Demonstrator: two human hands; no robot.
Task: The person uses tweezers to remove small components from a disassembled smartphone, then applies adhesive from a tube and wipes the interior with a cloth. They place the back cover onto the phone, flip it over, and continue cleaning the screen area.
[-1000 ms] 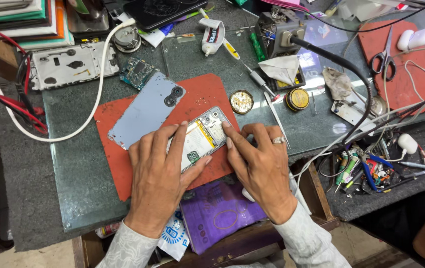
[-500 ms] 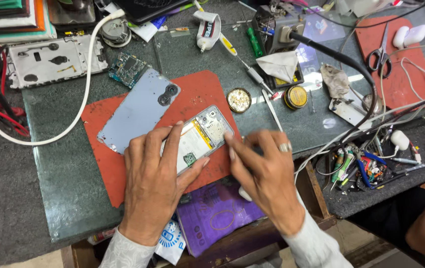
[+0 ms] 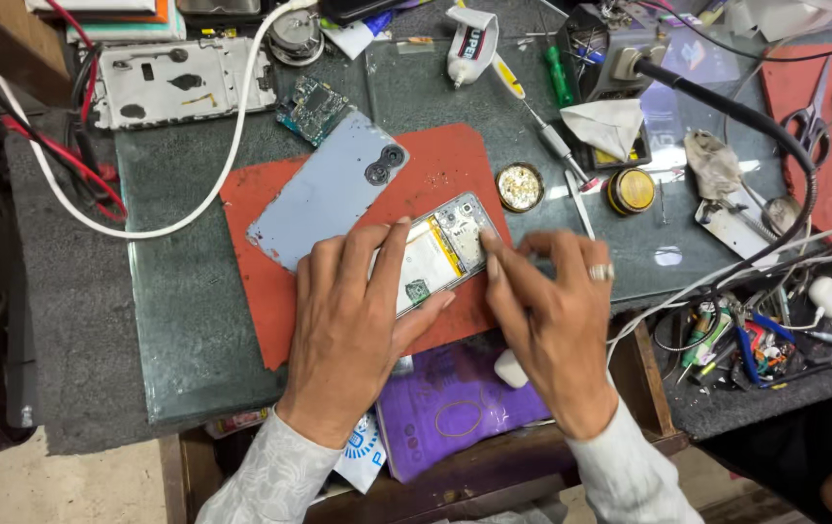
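Observation:
An opened phone point(image 3: 443, 250), its battery and boards exposed, lies on a red mat point(image 3: 455, 165) on the glass-topped bench. My left hand point(image 3: 353, 311) rests flat over the phone's lower half and holds it down. My right hand point(image 3: 552, 311), with a ring on one finger, touches the phone's upper right edge with its fingertips. The phone's pale blue back cover point(image 3: 324, 189) lies loose on the mat just beyond my left hand.
A small circuit board point(image 3: 311, 107), a grey phone frame point(image 3: 178, 82), a white cable point(image 3: 232, 160), a round tin of small parts point(image 3: 520, 186), a yellow tin point(image 3: 632, 190), screwdrivers point(image 3: 552, 136), scissors point(image 3: 809, 121) and a purple pad point(image 3: 455, 403) surround the mat.
Both hands stay on the phone. My right fingertips have shifted slightly along its upper right edge.

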